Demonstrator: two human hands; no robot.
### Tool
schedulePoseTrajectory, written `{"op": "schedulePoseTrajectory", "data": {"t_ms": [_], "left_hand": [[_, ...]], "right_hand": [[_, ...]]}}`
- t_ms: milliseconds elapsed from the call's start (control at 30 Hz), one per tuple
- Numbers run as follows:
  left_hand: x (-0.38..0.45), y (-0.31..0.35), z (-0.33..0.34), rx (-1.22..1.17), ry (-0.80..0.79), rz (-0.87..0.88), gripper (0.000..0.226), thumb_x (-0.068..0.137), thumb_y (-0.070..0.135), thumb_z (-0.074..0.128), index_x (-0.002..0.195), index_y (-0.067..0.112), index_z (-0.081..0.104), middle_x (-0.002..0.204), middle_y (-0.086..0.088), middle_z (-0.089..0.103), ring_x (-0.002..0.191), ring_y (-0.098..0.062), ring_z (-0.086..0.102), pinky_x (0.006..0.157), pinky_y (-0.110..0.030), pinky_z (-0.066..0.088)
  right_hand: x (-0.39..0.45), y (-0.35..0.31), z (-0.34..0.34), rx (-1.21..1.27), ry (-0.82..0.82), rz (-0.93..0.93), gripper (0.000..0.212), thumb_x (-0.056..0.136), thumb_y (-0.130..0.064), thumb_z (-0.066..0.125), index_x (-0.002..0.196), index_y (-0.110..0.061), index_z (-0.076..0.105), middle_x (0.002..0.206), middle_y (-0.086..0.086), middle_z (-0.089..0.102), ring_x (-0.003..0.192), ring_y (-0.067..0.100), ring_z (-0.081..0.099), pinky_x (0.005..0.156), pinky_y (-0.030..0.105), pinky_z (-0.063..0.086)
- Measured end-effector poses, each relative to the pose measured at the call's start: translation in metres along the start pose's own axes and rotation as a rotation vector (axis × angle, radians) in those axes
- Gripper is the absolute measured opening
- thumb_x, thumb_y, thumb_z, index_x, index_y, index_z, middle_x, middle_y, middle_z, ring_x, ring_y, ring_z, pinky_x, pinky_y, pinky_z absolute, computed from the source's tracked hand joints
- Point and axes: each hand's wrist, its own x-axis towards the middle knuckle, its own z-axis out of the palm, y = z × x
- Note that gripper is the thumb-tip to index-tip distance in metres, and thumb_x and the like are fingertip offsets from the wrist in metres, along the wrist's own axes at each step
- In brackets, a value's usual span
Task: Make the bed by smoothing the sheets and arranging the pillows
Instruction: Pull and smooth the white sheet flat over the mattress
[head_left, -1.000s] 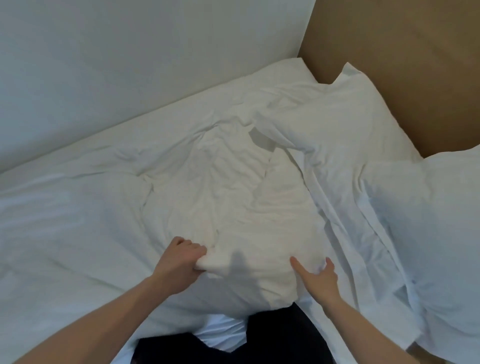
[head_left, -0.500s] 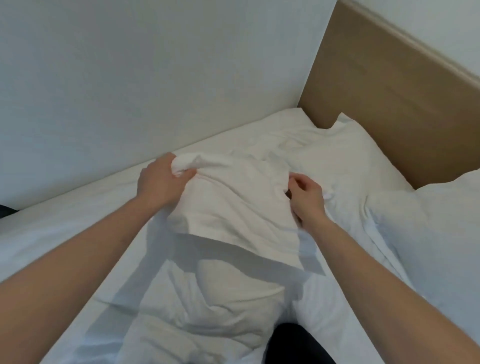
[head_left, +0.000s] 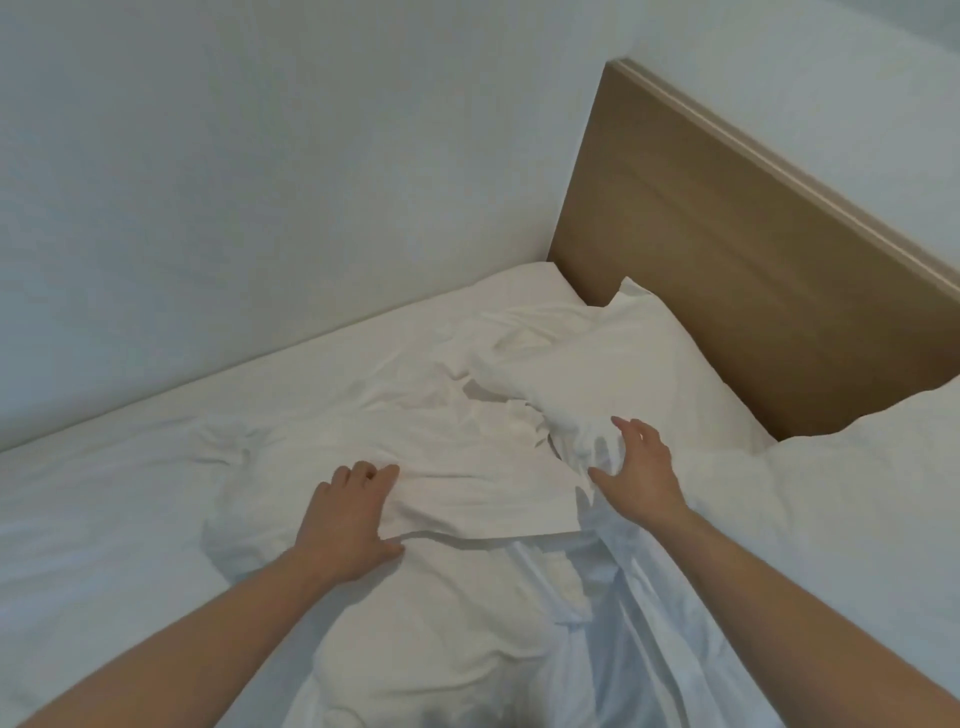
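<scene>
White cotton was everywhere on the bed. The crumpled white top sheet (head_left: 457, 467) lay bunched in the middle of the bed, with its edge folded over near the plump white pillow (head_left: 623, 364) by the light brown wooden headboard (head_left: 753, 270). The left hand (head_left: 343, 519) held that folded edge, with the thumb under it and the fingers on top. The right hand (head_left: 639, 467) was spread out with straight fingers, touching the bunched cloth beside the pillow and gripping nothing. A second white pillow (head_left: 857, 493) sat at the right, leaning on the headboard. I think the job was only partly done. The sheet needed pulling flat, and both pillows needed to be set straight.
</scene>
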Motion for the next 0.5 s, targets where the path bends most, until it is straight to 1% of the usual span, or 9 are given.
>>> {"op": "schedulePoseTrajectory", "data": {"t_ms": [100, 133, 167, 267, 300, 367, 433, 467, 500], "left_hand": [[0.024, 0.017, -0.002, 0.047, 0.104, 0.051, 0.034, 0.079, 0.046, 0.067, 0.107, 0.027, 0.069, 0.102, 0.000, 0.058, 0.094, -0.026, 0.058, 0.069, -0.035, 0.039], [0.029, 0.024, -0.008, 0.055, 0.137, 0.050, 0.020, 0.082, 0.039, 0.069, 0.098, 0.028, 0.073, 0.095, 0.002, 0.059, 0.089, -0.025, 0.059, 0.066, -0.033, 0.039], [0.032, 0.032, -0.014, 0.060, 0.130, 0.028, 0.013, 0.085, 0.035, 0.068, 0.095, 0.030, 0.074, 0.093, 0.003, 0.062, 0.087, -0.023, 0.061, 0.066, -0.032, 0.041], [0.032, 0.051, -0.027, 0.003, 0.048, -0.114, 0.020, 0.094, 0.035, 0.053, 0.106, 0.033, 0.069, 0.101, 0.006, 0.068, 0.095, -0.020, 0.065, 0.074, -0.032, 0.046], [0.031, 0.053, -0.026, -0.033, 0.057, -0.159, 0.020, 0.095, 0.035, 0.051, 0.106, 0.034, 0.068, 0.099, 0.006, 0.069, 0.093, -0.020, 0.066, 0.071, -0.031, 0.045], [0.026, 0.055, -0.020, -0.132, 0.117, -0.239, 0.015, 0.096, 0.034, 0.053, 0.099, 0.034, 0.067, 0.085, 0.009, 0.067, 0.081, -0.017, 0.062, 0.064, -0.031, 0.041], [0.024, 0.052, -0.014, -0.251, 0.196, -0.316, 0.009, 0.094, 0.033, 0.056, 0.090, 0.033, 0.063, 0.073, 0.013, 0.067, 0.069, -0.013, 0.058, 0.057, -0.030, 0.041], [0.025, 0.051, -0.011, -0.310, 0.230, -0.352, 0.008, 0.094, 0.032, 0.056, 0.087, 0.033, 0.061, 0.070, 0.015, 0.068, 0.066, -0.011, 0.060, 0.056, -0.030, 0.045], [0.026, 0.049, -0.008, -0.363, 0.253, -0.378, 0.008, 0.094, 0.032, 0.056, 0.087, 0.033, 0.059, 0.068, 0.017, 0.068, 0.065, -0.010, 0.062, 0.057, -0.031, 0.049]], "right_hand": [[0.027, 0.007, -0.005, -0.087, 0.019, -0.095, 0.091, 0.084, -0.044, 0.077, 0.158, -0.025, 0.027, 0.164, 0.005, 0.022, 0.149, 0.031, 0.025, 0.116, 0.047, 0.032], [0.037, 0.002, -0.004, -0.141, -0.003, -0.142, 0.093, 0.084, -0.045, 0.076, 0.159, -0.027, 0.023, 0.166, 0.004, 0.019, 0.150, 0.031, 0.023, 0.115, 0.048, 0.034], [0.050, -0.007, -0.002, -0.209, -0.036, -0.194, 0.094, 0.085, -0.046, 0.074, 0.160, -0.028, 0.020, 0.167, 0.003, 0.015, 0.150, 0.031, 0.020, 0.115, 0.048, 0.034], [0.093, -0.042, 0.014, -0.342, -0.131, -0.318, 0.098, 0.086, -0.039, 0.073, 0.161, -0.028, 0.010, 0.170, 0.003, 0.003, 0.154, 0.032, 0.009, 0.119, 0.048, 0.026], [0.107, -0.054, 0.021, -0.384, -0.132, -0.368, 0.098, 0.088, -0.035, 0.072, 0.161, -0.029, 0.007, 0.170, 0.003, 0.001, 0.155, 0.031, 0.006, 0.121, 0.048, 0.022], [0.139, -0.070, 0.034, -0.486, -0.153, -0.463, 0.089, 0.093, -0.029, 0.066, 0.161, -0.031, 0.007, 0.170, 0.003, 0.002, 0.157, 0.031, -0.001, 0.124, 0.052, 0.014], [0.165, -0.070, 0.046, -0.640, -0.225, -0.495, 0.076, 0.098, -0.034, 0.057, 0.161, -0.033, 0.013, 0.169, 0.002, 0.011, 0.156, 0.032, -0.002, 0.122, 0.060, 0.004], [0.175, -0.063, 0.050, -0.751, -0.247, -0.480, 0.069, 0.099, -0.041, 0.054, 0.159, -0.033, 0.020, 0.166, 0.001, 0.021, 0.156, 0.033, 0.003, 0.120, 0.063, 0.000], [0.183, -0.054, 0.050, -0.840, -0.257, -0.457, 0.062, 0.099, -0.046, 0.051, 0.155, -0.032, 0.030, 0.159, 0.001, 0.034, 0.153, 0.032, 0.013, 0.119, 0.065, -0.001]]}}
